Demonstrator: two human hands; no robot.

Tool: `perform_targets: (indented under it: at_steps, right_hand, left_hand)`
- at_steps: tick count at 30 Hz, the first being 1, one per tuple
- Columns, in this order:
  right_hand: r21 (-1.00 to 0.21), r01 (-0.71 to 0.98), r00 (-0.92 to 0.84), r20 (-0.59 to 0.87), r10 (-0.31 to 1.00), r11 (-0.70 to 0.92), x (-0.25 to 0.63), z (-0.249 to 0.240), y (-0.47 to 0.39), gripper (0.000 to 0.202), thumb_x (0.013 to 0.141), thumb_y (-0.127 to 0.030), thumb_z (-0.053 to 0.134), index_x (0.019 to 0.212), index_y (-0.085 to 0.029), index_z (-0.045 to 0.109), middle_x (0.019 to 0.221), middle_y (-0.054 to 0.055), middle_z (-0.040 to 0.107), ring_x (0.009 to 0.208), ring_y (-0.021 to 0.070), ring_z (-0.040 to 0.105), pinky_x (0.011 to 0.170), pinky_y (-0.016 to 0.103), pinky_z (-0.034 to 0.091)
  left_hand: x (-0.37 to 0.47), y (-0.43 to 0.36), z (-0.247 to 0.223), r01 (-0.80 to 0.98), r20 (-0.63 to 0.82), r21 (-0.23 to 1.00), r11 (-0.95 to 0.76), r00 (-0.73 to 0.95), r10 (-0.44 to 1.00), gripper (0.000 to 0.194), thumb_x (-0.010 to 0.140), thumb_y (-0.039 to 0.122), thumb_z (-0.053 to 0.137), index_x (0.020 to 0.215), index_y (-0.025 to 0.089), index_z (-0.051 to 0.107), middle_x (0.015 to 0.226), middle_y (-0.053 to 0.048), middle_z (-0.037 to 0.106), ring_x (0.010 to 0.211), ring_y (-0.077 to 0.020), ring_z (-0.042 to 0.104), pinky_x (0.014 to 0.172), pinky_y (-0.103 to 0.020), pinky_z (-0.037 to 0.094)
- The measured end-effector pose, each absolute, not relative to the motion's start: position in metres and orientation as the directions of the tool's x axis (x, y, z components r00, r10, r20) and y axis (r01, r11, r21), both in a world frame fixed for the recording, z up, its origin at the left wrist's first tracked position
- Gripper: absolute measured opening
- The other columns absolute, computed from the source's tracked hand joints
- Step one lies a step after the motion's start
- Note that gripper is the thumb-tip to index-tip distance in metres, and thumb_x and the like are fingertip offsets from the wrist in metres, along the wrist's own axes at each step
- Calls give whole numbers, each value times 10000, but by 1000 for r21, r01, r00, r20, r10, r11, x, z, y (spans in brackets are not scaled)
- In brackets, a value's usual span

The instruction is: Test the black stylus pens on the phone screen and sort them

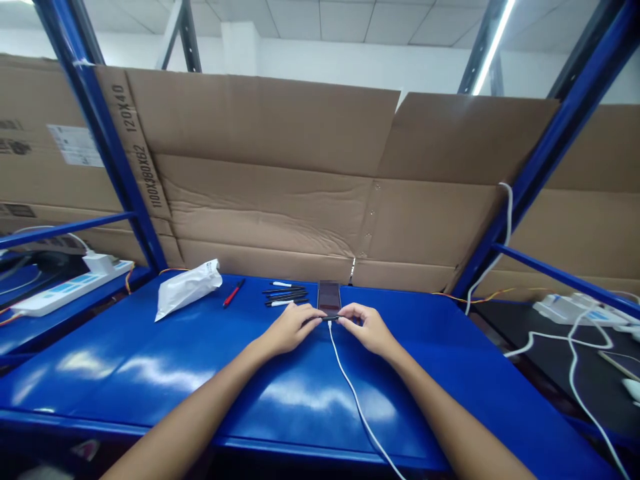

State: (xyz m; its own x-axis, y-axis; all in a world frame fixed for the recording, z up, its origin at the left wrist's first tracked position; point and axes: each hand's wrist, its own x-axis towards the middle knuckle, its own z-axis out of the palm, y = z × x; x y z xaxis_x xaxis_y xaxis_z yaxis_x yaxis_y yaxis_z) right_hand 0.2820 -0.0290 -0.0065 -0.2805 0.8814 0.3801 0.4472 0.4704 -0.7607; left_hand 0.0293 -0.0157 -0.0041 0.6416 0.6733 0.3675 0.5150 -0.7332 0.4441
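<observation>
My left hand (293, 328) and my right hand (367, 327) meet near the middle of the blue table (240, 380). Between their fingertips they pinch the two ends of a small dark, thin object (330, 319), too small to make out; it could be a pen. Just beyond it a dark phone-like device (329, 297) lies flat. A white cable (350, 383) runs from its plug below the dark object to the table's front edge. Several black and white pens (286, 293) lie left of the device, and a red pen (233, 293) lies farther left.
A white plastic bag (189, 288) lies at the back left. Cardboard (270, 213) walls the back. Blue posts stand at both sides. Power strips (75, 288) with cables sit on the left surface and on the dark right surface (530, 340).
</observation>
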Motion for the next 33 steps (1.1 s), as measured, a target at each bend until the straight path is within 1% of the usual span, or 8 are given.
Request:
perform_targets:
  at_steps: [8,11,15,18,21,26,29,33]
  right_hand:
    - [-784,410,-293,372,881,467,279,-5,-32,220,883,-393,666,959,-192,714,874,44,768,778,198,669,729,302,489]
    - [-773,437,-302,355,885,460,277,-2,-36,243,931,-416,614,899,-196,713,844,45,772,778,202,682,753,305,491]
    - [-748,494,-334,306,891,442,273,-3,-38,535,1021,-535,439,644,-205,627,636,30,701,645,179,643,696,289,467]
    - [-788,487,-320,242,916,378,271,-5,-37,594,1030,-600,368,640,-209,587,501,-6,597,509,156,561,609,273,434]
    - [-787,482,-304,263,916,386,271,-3,-38,579,1041,-583,354,675,-203,593,537,-4,604,537,157,566,617,271,423]
    - [-726,511,-384,287,878,461,273,4,-43,383,1012,-486,507,783,-198,613,738,6,676,692,165,591,668,262,411]
    - [-750,477,-448,242,861,459,276,5,-44,438,1030,-502,456,738,-199,575,711,-4,627,688,159,558,666,260,400]
    - [-817,398,-487,198,851,418,277,3,-44,516,1022,-587,428,698,-203,543,668,-11,578,656,156,518,652,266,400]
  left_hand:
    - [29,-17,-4,493,370,490,-719,629,684,329,1082,388,422,1238,243,674,1230,-57,713,1120,-228,636,982,-351,424]
    - [30,-17,-4,498,362,473,-727,642,675,329,1085,383,417,1244,251,674,1215,-58,714,1105,-229,634,979,-364,412]
    - [32,-19,-5,502,369,434,-748,658,656,302,1081,356,440,1252,252,667,1178,-56,720,1047,-219,640,940,-357,395]
    - [35,-21,-4,504,384,416,-757,657,648,284,1081,337,445,1238,250,665,1171,-49,721,1034,-210,641,915,-345,387]
    - [36,-22,-2,510,388,420,-751,647,656,280,1083,336,439,1230,249,661,1186,-49,715,1067,-215,637,918,-345,383]
    - [33,-20,-1,524,395,431,-735,623,676,285,1085,332,430,1220,237,661,1186,-54,713,1083,-220,635,923,-349,393]
    - [32,-21,0,516,398,428,-742,630,667,310,1088,345,415,1233,234,665,1186,-64,710,1073,-222,635,927,-352,406]
    - [31,-23,3,511,393,415,-753,645,655,344,1092,366,396,1261,244,669,1158,-72,708,1036,-221,633,905,-344,417]
